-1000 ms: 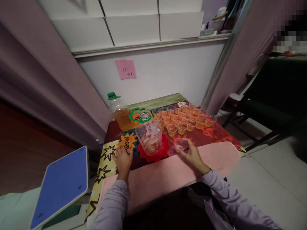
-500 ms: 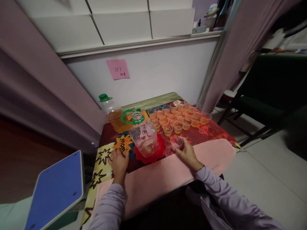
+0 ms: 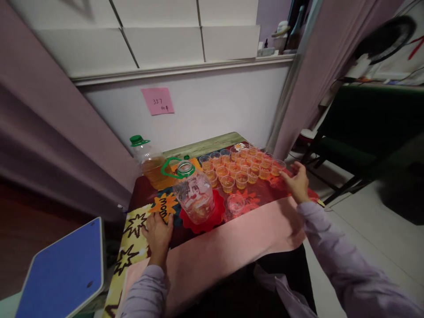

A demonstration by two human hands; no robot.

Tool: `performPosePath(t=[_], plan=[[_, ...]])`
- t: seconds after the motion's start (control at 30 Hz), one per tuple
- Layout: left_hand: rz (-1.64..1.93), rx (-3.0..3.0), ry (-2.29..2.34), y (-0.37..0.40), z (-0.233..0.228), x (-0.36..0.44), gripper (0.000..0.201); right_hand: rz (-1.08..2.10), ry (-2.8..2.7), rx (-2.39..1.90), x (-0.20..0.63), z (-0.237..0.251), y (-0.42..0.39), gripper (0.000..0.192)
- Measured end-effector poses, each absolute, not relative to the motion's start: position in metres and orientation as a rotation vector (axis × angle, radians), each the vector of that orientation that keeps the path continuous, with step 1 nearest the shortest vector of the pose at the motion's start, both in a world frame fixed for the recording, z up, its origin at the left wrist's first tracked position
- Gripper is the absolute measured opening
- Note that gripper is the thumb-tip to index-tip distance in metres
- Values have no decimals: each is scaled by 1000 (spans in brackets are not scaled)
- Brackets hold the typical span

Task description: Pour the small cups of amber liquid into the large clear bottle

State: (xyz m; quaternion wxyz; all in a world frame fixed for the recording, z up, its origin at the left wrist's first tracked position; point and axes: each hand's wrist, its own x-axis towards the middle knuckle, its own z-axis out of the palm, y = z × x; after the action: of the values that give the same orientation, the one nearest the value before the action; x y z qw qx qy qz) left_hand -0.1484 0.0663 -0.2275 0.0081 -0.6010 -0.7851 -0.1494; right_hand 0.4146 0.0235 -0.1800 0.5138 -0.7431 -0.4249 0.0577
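Right hand point(image 3: 298, 180), fingers spread, reaches beside the outermost filled cup point(image 3: 277, 167); left hand point(image 3: 159, 230) lies flat, apparently steadying the tablecloth point(image 3: 139, 229).

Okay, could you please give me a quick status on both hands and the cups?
Left hand flat on the tablecloth, empty. Right hand open, reaching beside the outermost filled cup. Empty cup stands alone by the big jar. Nothing blocking.

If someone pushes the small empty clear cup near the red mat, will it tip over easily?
Probably yes. The empty cup looks like thin clear plastic, so likely very light and easy to slide or tip. It would probably dent if squeezed. The filled cups behind seem steadier.
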Motion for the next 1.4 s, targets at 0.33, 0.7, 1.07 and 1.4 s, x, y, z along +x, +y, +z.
performPosePath(t=[0.33, 0.7, 1.07, 1.4], plan=[[-467, -1856, -2456, 65, -225, -145, 70, 480, -746, -1886, 473, -214, 88, 67], [-454, -1853, -2441, 64, -230, -147, 68, 208, -1118, -1959, 486, -205, 81, 52], [-461, -1854, -2422, 66, -233, -149, 67, -233, -1612, -2144, 478, -182, 83, 60], [-488, -1857, -2399, 65, -235, -149, 67, -451, -1847, -2031, 472, -168, 85, 55]])
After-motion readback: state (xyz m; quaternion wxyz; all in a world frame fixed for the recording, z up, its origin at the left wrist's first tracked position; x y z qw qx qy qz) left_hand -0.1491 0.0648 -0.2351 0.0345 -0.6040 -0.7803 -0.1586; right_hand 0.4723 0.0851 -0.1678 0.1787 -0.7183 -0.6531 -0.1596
